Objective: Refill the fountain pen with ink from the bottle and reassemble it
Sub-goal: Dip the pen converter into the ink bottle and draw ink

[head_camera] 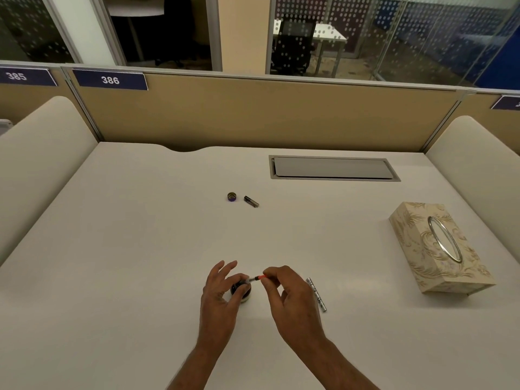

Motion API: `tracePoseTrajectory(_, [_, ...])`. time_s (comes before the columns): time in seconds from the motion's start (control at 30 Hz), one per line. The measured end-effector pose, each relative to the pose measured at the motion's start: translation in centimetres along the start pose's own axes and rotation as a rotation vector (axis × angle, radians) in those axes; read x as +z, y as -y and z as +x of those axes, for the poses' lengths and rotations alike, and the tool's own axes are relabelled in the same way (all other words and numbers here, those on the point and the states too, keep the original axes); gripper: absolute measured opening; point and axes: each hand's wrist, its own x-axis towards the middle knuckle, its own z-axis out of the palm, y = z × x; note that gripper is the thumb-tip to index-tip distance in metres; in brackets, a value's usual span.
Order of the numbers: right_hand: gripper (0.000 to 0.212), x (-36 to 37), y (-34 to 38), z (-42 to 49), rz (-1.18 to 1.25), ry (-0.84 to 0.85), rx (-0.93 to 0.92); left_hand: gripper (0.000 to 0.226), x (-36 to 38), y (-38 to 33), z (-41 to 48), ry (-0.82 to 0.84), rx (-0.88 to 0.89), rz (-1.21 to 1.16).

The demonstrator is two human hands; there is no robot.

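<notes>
A small dark ink bottle [244, 291] stands on the white desk near the front, half hidden behind my left hand [221, 294]. The thumb and forefinger of that hand pinch one end of a thin pen converter [254, 279] with a red tip, just above the bottle. My right hand [287, 296] grips the red end from the right. A silver patterned pen barrel [316, 294] lies just right of my right hand. Farther back lie the bottle cap [232, 197] and a short dark pen piece [251, 201].
A patterned tissue box [439, 249] sits at the right. A grey cable hatch [333, 168] is set into the desk at the back. Beige partitions enclose the desk on three sides.
</notes>
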Motion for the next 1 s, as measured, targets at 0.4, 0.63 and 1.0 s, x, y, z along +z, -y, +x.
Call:
tracePoseTrajectory(0.4, [0.005, -0.20, -0.13, -0.29, -0.015, -0.007, -0.026, 0.027, -0.15, -0.04, -0.34, 0.020, 0.008, 0.013])
tracePoseTrajectory(0.63, [0.007, 0.14, -0.42, -0.35, 0.039, 0.011, -0.024, 0.024, -0.23, 0.02, -0.39, 0.020, -0.009, -0.002])
tracePoseTrajectory(1.0, [0.002, 0.09, -0.21, -0.30, 0.016, -0.003, -0.033, 0.020, -0.36, -0.14, -0.41, 0.063, -0.018, -0.045])
